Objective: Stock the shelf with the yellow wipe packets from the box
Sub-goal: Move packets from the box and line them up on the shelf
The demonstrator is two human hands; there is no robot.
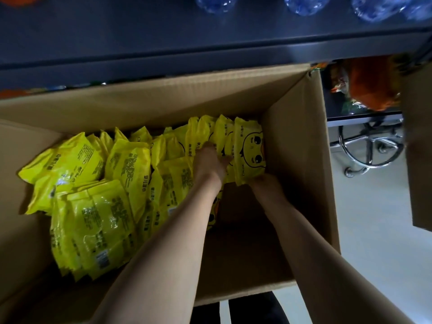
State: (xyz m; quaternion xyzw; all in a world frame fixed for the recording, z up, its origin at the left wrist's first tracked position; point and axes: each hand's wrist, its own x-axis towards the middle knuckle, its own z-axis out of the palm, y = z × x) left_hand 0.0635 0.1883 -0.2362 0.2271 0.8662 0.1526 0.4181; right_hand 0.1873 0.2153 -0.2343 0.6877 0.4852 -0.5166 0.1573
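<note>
- Loose yellow wipe packets (93, 206) lie heaped in the left half of the cardboard box (294, 146), printed backs up.
- The left hand (209, 163) reaches into the upright row of packets (203, 129) by the far wall, fingers curled round several of them.
- The duck-face packet (251, 148) ends that row on the right.
- The right hand (265, 183) touches its lower edge; the fingers are hidden, so I cannot tell its grip.
- A dark shelf (163, 54) runs beyond the box, with water bottles (304, 4) on it.
- A chrome chair base (371, 148) stands on the floor at far right.
</note>
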